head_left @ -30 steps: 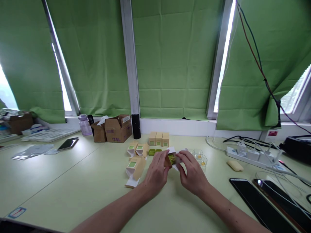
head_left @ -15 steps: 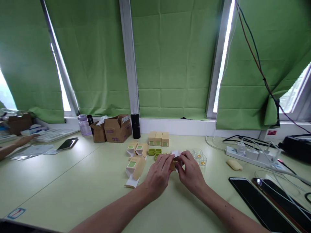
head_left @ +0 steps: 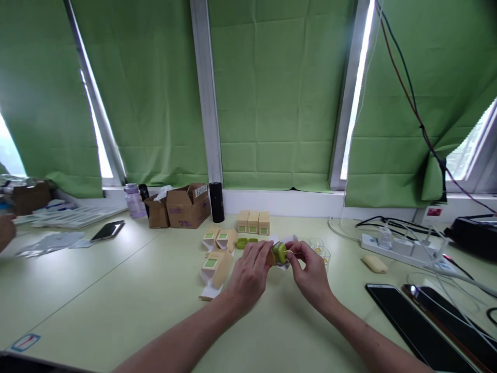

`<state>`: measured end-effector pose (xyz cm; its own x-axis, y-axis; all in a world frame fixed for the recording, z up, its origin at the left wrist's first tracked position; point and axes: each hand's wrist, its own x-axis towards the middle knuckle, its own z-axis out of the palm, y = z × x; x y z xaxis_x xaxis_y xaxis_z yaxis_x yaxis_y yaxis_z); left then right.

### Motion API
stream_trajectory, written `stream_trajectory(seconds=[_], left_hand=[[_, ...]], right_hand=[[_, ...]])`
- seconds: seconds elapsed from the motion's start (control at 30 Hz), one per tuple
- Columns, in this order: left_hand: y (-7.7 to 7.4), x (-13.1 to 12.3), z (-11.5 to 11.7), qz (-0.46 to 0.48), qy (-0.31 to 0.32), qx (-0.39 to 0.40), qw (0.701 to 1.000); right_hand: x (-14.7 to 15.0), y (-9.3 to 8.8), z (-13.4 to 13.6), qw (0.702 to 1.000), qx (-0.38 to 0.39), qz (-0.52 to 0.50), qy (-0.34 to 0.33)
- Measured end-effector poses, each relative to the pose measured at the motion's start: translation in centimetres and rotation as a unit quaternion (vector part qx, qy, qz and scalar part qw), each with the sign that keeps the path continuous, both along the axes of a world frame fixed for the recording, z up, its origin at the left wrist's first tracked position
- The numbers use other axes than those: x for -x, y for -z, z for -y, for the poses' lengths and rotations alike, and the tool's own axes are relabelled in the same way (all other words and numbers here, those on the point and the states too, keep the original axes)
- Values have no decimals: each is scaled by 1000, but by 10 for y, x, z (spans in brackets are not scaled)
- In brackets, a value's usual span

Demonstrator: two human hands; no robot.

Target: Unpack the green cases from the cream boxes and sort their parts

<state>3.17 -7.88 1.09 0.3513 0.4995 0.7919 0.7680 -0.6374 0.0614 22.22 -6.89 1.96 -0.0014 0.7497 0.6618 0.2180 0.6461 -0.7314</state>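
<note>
My left hand (head_left: 248,272) is closed around a small brown cardboard box (head_left: 271,259), mostly hidden behind its fingers. At the box's open end shows a shiny green piece (head_left: 278,253), partly out of the box. My right hand (head_left: 310,269) pinches at the outer end of this green piece, fingertips touching it. White box flaps (head_left: 290,239) stick out behind the hands. Beyond my left hand lie small green trays (head_left: 241,243), partly covered. Clear small cups (head_left: 324,254) with gold-coloured bits stand just past my right hand.
Open small boxes (head_left: 217,267) lie left of my hands; several closed ones (head_left: 253,223) stand behind. Farther back are a brown carton (head_left: 188,207) and a black cylinder (head_left: 216,202). A power strip (head_left: 404,248), cables and a dark tablet (head_left: 411,321) lie right. Another person's hand (head_left: 5,230) is far left.
The green piece has come into view at the box's opening, between my hands. My right hand has shifted slightly right and down. The other person's hand has drawn back leftward.
</note>
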Motion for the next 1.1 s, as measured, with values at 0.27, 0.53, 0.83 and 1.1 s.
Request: stream_trajectory(seconds=[0.27, 0.53, 0.83, 1.1], left_hand=[[-1, 0, -2, 24, -5, -7, 1000], [-2, 6, -10, 92, -18, 8, 996], [-2, 10, -18, 237, 4, 43, 971], [-3, 4, -19, 380, 122, 151, 904]], right_hand=[[-1, 1, -5, 992, 79, -99, -27], [-8, -9, -13, 956, 147, -248, -57], [-17, -2, -26, 952, 190, -239, -31], [-19, 24, -44, 993, 109, -33, -9]])
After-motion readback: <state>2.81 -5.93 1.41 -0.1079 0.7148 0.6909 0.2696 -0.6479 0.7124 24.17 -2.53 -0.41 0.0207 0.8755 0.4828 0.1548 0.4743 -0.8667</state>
